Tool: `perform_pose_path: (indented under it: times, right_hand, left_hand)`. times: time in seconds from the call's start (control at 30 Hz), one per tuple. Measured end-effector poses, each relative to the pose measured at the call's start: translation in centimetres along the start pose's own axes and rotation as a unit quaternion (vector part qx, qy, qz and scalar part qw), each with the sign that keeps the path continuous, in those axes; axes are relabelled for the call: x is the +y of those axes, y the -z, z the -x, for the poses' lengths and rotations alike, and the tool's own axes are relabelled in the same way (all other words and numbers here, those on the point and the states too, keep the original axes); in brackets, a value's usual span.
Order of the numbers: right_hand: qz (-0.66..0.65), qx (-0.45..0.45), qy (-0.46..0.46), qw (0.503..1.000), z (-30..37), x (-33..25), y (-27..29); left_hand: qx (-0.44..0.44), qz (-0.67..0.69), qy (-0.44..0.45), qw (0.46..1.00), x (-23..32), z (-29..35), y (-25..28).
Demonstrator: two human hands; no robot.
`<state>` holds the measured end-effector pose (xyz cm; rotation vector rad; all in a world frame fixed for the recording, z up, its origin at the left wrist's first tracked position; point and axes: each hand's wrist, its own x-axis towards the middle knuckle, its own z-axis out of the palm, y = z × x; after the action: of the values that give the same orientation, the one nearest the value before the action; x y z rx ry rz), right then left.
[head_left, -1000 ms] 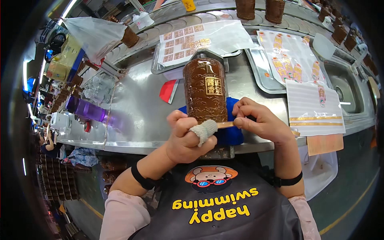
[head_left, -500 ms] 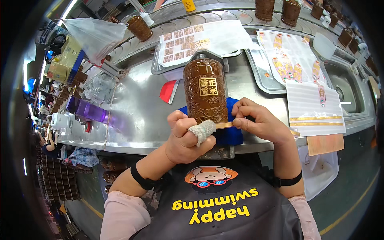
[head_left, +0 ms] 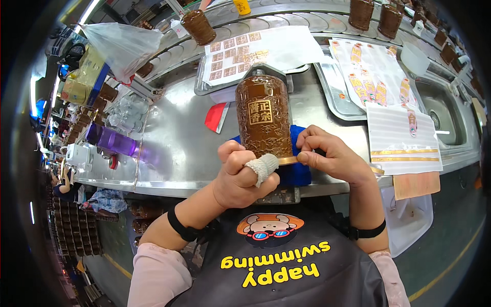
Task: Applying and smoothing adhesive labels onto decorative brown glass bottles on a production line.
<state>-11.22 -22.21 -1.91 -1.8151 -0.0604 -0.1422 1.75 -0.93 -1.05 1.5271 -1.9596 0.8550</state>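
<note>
A brown glass bottle [head_left: 263, 110] with raised patterns and a gold square label lies on a blue cloth [head_left: 300, 175], its neck pointing away from me. Along its near base edge runs a narrow gold strip [head_left: 287, 160]. My left hand [head_left: 238, 176] is closed at the lower left of the base, a white knitted finger cover [head_left: 264, 168] on its thumb pressing by the strip. Its curled fingers partly hide what they hold. At the other end, my right hand [head_left: 330, 153] pinches the strip between thumb and fingertips.
Beyond the bottle, label sheets [head_left: 230, 56] lie on a metal tray. More labels [head_left: 368, 77] and gold strips [head_left: 404, 154] are at right, near a sink [head_left: 442, 115]. A conveyor [head_left: 302, 15] carries brown bottles. Left are a purple bottle [head_left: 112, 140] and a red-and-white piece [head_left: 216, 117].
The bottle has turned slightly, its gold label shifting left. My left hand has moved a little right along the base; my right hand stays nearly still. Conveyor bottles have travelled right.
</note>
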Motion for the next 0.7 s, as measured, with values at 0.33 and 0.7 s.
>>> perform_pose_path:
  times: [0.33,0.7]
  right_hand:
    - [-0.008,0.012,0.01,1.0,0.1,0.5,-0.1]
    - [0.018,0.01,0.005,1.0,0.0,0.2,-0.2]
  left_hand:
    - [-0.061,0.031,-0.032,0.997,-0.1,-1.8,0.2]
    - [-0.033,0.006,-0.001,0.999,0.0,-1.0,0.1]
